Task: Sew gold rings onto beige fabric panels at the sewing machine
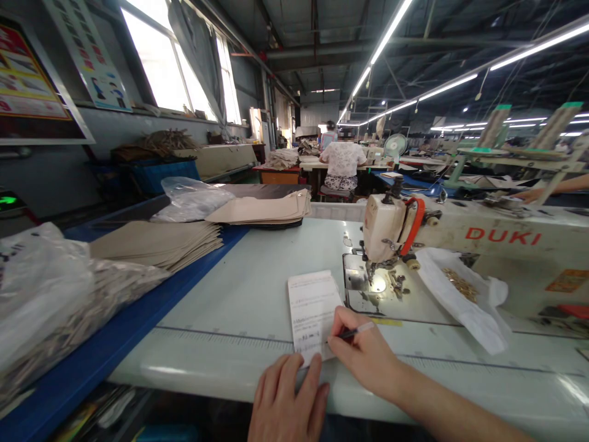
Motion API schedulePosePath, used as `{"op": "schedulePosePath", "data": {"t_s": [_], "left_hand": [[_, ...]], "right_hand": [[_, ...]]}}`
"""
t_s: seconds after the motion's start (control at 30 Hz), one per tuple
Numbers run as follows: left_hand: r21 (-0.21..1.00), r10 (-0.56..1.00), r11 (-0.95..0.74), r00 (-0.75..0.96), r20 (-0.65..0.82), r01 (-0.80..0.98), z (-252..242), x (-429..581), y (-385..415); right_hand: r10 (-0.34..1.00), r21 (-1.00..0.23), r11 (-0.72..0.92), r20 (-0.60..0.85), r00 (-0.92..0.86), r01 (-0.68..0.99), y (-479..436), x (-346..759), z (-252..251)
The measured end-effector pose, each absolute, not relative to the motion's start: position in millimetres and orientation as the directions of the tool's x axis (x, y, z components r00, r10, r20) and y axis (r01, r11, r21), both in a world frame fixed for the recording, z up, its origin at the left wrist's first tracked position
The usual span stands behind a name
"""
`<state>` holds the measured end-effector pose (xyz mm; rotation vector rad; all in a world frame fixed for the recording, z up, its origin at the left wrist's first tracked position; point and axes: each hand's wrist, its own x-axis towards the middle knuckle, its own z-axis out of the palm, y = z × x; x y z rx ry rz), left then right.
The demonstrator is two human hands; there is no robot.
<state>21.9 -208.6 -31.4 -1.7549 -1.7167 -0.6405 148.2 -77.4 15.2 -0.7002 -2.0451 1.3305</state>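
A small white notepad (313,302) with lines of handwriting lies on the pale green sewing table (221,313). My right hand (361,353) is closed around a pen (356,331), its tip at the lower right part of the page. Fingers of my left hand (289,402) lie stretched out and slightly spread, with the fingertips on the notepad's bottom edge. Right of the pad stands a sewing machine (488,236) marked DUKI, its lamp lighting the needle plate (359,273).
Stacks of beige cut pieces (161,242) and plastic bags (46,276) line the left side. Small brass-coloured parts (460,285) lie in a white cloth-like wrap (437,276) by the machine. A person (343,159) sits farther back, and another person's arm (552,189) shows at right.
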Motion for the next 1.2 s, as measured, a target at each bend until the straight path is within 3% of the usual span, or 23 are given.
{"op": "schedulePosePath", "data": {"t_s": [0.17,0.27,0.4,0.57,1.2], "left_hand": [[-0.057,0.691,0.017,0.029,0.722,0.998,-24,27,-207],[-0.04,0.665,0.031,0.009,0.747,0.999,-20,30,-206],[-0.086,0.688,0.03,0.042,0.724,0.996,-19,31,-208],[-0.122,0.703,0.037,0.061,0.708,0.992,-20,30,-210],[-0.145,0.716,0.057,0.061,0.695,0.988,-20,33,-211]], "right_hand": [[0.725,-0.95,0.313,0.242,-0.645,-0.005,-75,150,21],[0.672,-0.898,0.439,0.351,-0.652,-0.031,-70,155,26],[0.484,-0.723,0.691,0.451,-0.75,0.01,-61,168,32],[0.336,-0.6,0.8,0.435,-0.835,0.01,-58,182,37],[0.274,-0.452,0.89,0.414,-0.868,0.066,-68,206,27]]}}
